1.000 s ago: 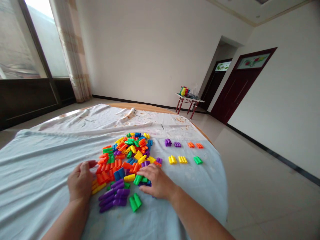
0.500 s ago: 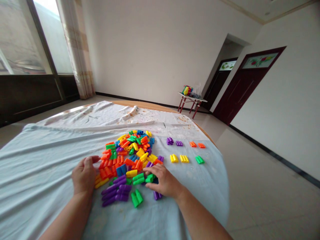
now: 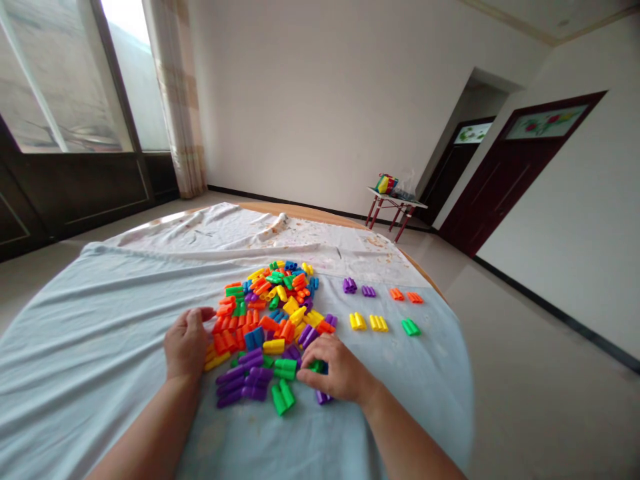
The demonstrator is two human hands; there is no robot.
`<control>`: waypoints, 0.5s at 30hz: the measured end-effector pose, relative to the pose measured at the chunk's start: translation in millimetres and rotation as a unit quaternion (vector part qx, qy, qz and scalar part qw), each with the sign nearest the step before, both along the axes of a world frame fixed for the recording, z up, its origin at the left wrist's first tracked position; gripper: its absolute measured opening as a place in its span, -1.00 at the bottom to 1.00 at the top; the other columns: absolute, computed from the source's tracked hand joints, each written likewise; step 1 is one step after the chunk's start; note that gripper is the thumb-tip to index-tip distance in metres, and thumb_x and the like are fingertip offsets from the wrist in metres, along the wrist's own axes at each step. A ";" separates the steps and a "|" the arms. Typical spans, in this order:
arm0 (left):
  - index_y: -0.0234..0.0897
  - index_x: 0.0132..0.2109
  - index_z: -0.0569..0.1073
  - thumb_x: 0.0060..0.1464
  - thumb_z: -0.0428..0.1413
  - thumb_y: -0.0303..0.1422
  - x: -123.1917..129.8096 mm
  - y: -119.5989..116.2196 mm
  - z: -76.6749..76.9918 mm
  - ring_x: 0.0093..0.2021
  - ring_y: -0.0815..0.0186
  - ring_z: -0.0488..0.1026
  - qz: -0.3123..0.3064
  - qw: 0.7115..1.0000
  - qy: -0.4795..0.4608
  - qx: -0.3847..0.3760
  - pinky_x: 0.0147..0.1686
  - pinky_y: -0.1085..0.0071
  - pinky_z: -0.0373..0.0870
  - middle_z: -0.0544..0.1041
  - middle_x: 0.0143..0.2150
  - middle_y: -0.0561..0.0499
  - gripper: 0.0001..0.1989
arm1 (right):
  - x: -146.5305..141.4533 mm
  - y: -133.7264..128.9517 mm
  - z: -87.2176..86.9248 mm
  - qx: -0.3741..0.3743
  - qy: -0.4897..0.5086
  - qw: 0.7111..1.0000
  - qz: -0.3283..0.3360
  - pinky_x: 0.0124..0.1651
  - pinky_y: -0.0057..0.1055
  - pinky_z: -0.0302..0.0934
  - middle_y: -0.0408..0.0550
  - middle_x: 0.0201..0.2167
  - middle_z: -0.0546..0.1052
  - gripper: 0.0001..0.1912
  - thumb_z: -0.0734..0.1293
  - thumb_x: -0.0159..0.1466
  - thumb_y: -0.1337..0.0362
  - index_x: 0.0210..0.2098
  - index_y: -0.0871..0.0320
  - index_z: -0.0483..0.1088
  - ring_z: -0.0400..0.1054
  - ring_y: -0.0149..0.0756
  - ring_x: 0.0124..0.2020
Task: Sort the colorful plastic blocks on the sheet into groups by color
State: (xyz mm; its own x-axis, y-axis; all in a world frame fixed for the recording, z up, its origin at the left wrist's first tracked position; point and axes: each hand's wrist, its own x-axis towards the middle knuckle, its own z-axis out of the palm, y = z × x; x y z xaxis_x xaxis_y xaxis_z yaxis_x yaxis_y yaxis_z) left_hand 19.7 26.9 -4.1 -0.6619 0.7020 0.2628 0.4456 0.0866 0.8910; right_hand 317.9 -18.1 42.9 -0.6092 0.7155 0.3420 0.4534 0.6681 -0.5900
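A heap of plastic toy blocks (image 3: 274,347), shaped like joined tubes in orange, yellow, green, blue and purple, lies on a light blue cloth. My left hand (image 3: 187,343) rests against the heap's left side beside the orange blocks (image 3: 231,323), fingers loosely stretched and seemingly holding nothing. At the heap's right front, the fingers of my right hand (image 3: 335,369) curl over a green block (image 3: 317,365), which they partly hide. Purple blocks (image 3: 245,381) and a green two-tube block (image 3: 283,398) lie between my hands.
Right of the heap, separate blocks sit in colour groups: purple (image 3: 359,288), orange (image 3: 406,295), yellow (image 3: 369,322) and one green (image 3: 411,327). The cloth (image 3: 125,320) covers a round table (image 3: 300,210). A small table (image 3: 397,198) with bags stands near the far wall.
The view has swung slightly left, shifting the scene rightward. My right hand's fingers have drawn in from spread to curled over the green block. My left hand stays beside the heap.
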 end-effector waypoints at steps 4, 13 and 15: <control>-0.28 -0.34 0.50 -0.01 -0.13 -0.20 0.8 -1.1 3.4 -0.49 0.29 0.39 -0.016 0.998 -0.063 -0.004 -0.47 0.38 0.33 0.53 -0.43 -0.01 -0.63 | -5.6 -1.0 -4.1 0.017 -0.020 0.999 -0.026 -0.05 -0.33 0.15 -0.13 -0.35 0.56 -0.89 0.35 0.21 0.20 -0.36 0.11 0.47 0.40 -0.30 -0.24; -0.26 -0.34 0.48 -0.02 -0.14 -0.18 0.8 -1.7 4.8 -0.36 0.22 0.46 -0.029 0.996 -0.083 -0.010 -0.36 0.33 0.37 0.56 -0.35 -0.03 -0.64 | -10.7 1.4 -14.8 0.035 -0.029 0.998 -0.050 0.05 -0.25 0.13 -0.07 -0.20 0.54 -0.80 0.38 0.17 0.27 -0.18 0.09 0.46 0.36 -0.23 -0.12; -0.25 -0.35 0.48 -0.02 -0.14 -0.18 2.1 -4.1 7.9 -0.27 0.18 0.47 -0.035 0.997 -0.063 -0.009 -0.28 0.31 0.38 0.56 -0.32 -0.05 -0.64 | -10.9 1.9 -15.1 0.030 -0.025 0.998 -0.051 0.04 -0.25 0.14 -0.08 -0.24 0.55 -0.83 0.38 0.18 0.28 -0.21 0.10 0.47 0.38 -0.24 -0.15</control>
